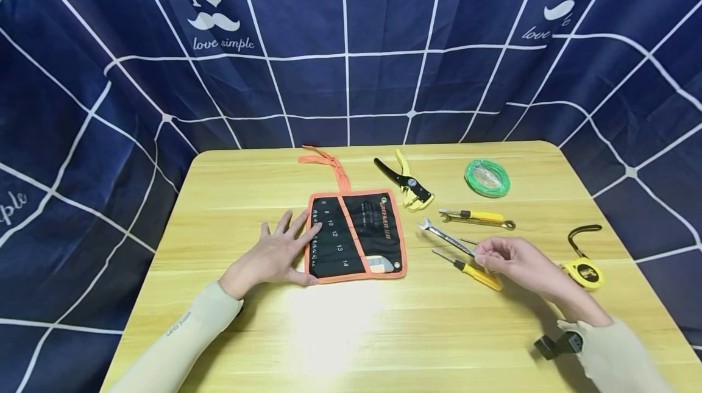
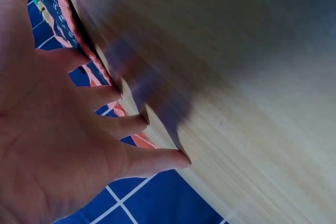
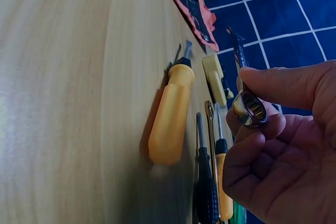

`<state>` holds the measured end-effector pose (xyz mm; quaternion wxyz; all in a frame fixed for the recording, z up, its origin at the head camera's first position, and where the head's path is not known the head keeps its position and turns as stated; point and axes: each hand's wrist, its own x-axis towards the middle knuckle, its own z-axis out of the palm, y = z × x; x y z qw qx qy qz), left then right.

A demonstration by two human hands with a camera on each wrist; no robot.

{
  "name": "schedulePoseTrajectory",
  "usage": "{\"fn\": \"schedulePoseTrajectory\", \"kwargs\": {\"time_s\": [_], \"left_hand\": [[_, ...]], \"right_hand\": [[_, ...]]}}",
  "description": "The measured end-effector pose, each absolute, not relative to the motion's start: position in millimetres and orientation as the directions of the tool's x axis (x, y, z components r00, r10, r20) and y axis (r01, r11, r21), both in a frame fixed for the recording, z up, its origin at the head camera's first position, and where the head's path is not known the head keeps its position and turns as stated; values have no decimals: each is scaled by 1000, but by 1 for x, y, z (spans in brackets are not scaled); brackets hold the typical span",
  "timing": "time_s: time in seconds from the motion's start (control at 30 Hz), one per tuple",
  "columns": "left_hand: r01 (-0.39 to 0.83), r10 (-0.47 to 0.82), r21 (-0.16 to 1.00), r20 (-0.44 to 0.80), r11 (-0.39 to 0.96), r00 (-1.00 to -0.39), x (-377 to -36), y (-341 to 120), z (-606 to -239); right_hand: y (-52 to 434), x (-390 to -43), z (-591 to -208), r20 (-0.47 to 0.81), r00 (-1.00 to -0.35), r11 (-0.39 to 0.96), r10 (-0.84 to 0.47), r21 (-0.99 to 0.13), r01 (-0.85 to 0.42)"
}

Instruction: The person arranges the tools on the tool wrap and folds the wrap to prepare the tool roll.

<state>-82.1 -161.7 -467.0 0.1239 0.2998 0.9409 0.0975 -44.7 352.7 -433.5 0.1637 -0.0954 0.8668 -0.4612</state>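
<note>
Site appeared to be a makeshift recording/workbench setup, not a proper workshop. Light wooden table (image 1: 247, 332) stood enclosed at 9, 12 and 3 o'clock by a navy grid-print cloth backdrop (image 1: 340, 33). Hand tools were laid out at approx. 2 o'clock: wire stripper (image 1: 408, 183), tape measure (image 1: 585, 271), green wire coil (image 1: 487, 178).

Light wooden table (image 1: 219, 332) with rounded corners. Centre: black fabric wrench roll with orange trim (image 1: 356, 236). Far right: yellow-handled wire stripper (image 1: 408, 184), green wire coil (image 1: 487, 178), yellow-handled screwdrivers (image 1: 476, 217). Near right: another yellow screwdriver (image 1: 470, 270) and a yellow tape measure (image 1: 584, 271).
</note>
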Motion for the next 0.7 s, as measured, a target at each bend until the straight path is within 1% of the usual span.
{"fn": "schedulePoseTrajectory", "kwargs": {"time_s": [0.13,0.37,0.6,0.7], "left_hand": [[536,586,262,-181,803,-790,-82,-162,-467],[533,584,262,-183,804,-791,-82,-161,-467],[539,588,263,-170,800,-791,-82,-162,-467],[540,589,261,-169,800,-790,-82,-162,-467]], "right_hand": [[348,-50,-434,-198,-918,525,-345,-851,-13],[339,-60,-432,-269,-890,496,-369,-866,56],[329,-67,-434,-271,-866,451,-421,-890,60],[324,-71,-434,-289,-855,462,-431,-884,66]]}}
